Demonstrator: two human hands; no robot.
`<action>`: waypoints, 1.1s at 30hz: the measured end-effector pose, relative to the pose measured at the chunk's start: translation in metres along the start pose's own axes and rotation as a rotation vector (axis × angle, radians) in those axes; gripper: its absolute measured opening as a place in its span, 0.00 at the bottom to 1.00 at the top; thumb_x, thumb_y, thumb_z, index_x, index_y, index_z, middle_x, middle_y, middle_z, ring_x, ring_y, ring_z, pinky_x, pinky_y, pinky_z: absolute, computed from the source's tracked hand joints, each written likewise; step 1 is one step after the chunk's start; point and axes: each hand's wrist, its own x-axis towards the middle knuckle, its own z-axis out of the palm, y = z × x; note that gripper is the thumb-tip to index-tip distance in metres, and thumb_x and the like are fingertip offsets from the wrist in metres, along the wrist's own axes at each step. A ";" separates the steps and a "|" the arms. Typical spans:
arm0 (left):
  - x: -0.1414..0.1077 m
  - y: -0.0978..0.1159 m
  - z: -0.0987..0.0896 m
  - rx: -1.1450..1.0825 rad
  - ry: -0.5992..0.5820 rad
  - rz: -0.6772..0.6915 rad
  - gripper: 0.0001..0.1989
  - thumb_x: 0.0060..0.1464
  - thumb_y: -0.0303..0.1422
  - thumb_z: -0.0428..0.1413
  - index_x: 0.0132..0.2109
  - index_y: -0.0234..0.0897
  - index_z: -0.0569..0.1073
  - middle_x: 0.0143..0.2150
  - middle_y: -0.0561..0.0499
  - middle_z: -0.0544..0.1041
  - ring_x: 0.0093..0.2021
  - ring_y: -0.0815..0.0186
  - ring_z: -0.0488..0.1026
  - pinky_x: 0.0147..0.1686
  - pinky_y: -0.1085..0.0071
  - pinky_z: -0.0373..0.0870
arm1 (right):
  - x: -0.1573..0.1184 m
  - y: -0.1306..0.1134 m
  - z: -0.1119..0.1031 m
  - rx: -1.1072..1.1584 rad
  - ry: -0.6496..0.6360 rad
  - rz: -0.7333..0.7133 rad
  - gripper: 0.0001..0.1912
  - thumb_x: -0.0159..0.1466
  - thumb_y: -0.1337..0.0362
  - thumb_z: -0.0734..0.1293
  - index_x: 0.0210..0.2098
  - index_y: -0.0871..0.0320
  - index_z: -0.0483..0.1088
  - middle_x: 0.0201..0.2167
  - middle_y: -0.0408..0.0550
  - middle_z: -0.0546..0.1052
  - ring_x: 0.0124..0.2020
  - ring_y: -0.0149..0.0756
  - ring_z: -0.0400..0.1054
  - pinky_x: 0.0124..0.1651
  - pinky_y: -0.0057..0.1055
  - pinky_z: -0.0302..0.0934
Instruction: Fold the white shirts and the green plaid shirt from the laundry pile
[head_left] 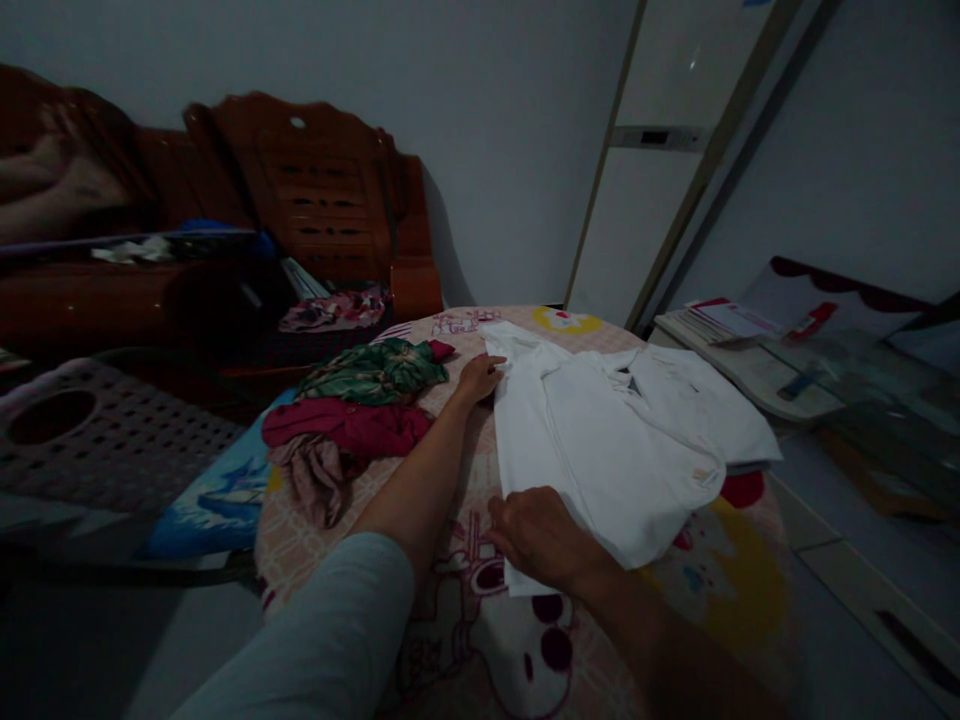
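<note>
A white shirt (600, 430) lies spread on the round table, its collar part towards the right and one long edge facing left. At the far end of that edge, my left hand (480, 380) pinches the cloth, fingertips on the fabric. My right hand (536, 535) is closed on the near end of the same edge, its fingertips partly hidden beneath the knuckles. Another folded white garment (701, 400) rests at the right, partly under the shirt. Left of my left arm is a pile with a green patterned cloth (375, 370), a dark red garment (345, 428) and a dusty pink cloth (315, 475).
A pink patterned tablecloth (442, 590) covers the table. Beyond its left side stand a wooden bench (300, 180) and a woven plastic chair (127, 430) with a blue cushion (225, 500). Another person's feet (82, 180) show far left. A side cabinet with papers (720, 320) stands right.
</note>
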 end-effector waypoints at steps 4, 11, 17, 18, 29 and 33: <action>0.005 -0.003 0.004 -0.148 0.013 -0.066 0.25 0.50 0.21 0.55 0.56 0.38 0.77 0.47 0.48 0.80 0.44 0.63 0.76 0.48 0.71 0.70 | -0.001 -0.001 0.001 0.046 -0.052 0.065 0.16 0.65 0.70 0.61 0.53 0.63 0.66 0.38 0.56 0.79 0.40 0.44 0.74 0.39 0.36 0.61; 0.004 0.003 0.004 -0.564 0.014 -0.240 0.29 0.45 0.18 0.52 0.55 0.33 0.77 0.33 0.52 0.80 0.27 0.70 0.71 0.31 0.76 0.68 | -0.006 0.013 0.002 0.279 0.077 0.157 0.16 0.63 0.68 0.62 0.50 0.61 0.70 0.41 0.54 0.79 0.43 0.43 0.72 0.45 0.35 0.59; 0.002 0.009 0.011 -0.399 0.082 -0.233 0.21 0.50 0.23 0.55 0.51 0.38 0.80 0.42 0.50 0.82 0.39 0.65 0.77 0.42 0.73 0.71 | -0.005 0.019 -0.003 0.471 0.144 0.206 0.19 0.59 0.71 0.63 0.49 0.60 0.74 0.40 0.53 0.80 0.42 0.40 0.71 0.45 0.33 0.58; 0.002 0.010 0.011 -0.325 0.102 -0.220 0.21 0.50 0.23 0.55 0.51 0.39 0.80 0.45 0.51 0.82 0.43 0.64 0.77 0.45 0.72 0.71 | -0.004 0.019 -0.004 0.494 0.130 0.208 0.18 0.58 0.71 0.63 0.47 0.60 0.75 0.38 0.52 0.80 0.40 0.39 0.71 0.44 0.32 0.57; 0.006 0.010 0.011 -0.082 0.057 -0.170 0.24 0.53 0.22 0.55 0.56 0.41 0.77 0.57 0.49 0.77 0.56 0.61 0.74 0.56 0.72 0.67 | 0.006 0.021 0.002 0.760 0.100 0.207 0.11 0.53 0.73 0.64 0.31 0.59 0.78 0.22 0.41 0.73 0.24 0.28 0.61 0.31 0.25 0.51; 0.006 0.004 0.000 -0.105 0.064 -0.140 0.26 0.51 0.20 0.54 0.58 0.36 0.76 0.57 0.46 0.76 0.54 0.60 0.75 0.56 0.72 0.68 | 0.014 0.016 0.008 0.915 0.095 0.210 0.12 0.51 0.75 0.64 0.30 0.60 0.78 0.19 0.38 0.69 0.22 0.26 0.59 0.29 0.23 0.51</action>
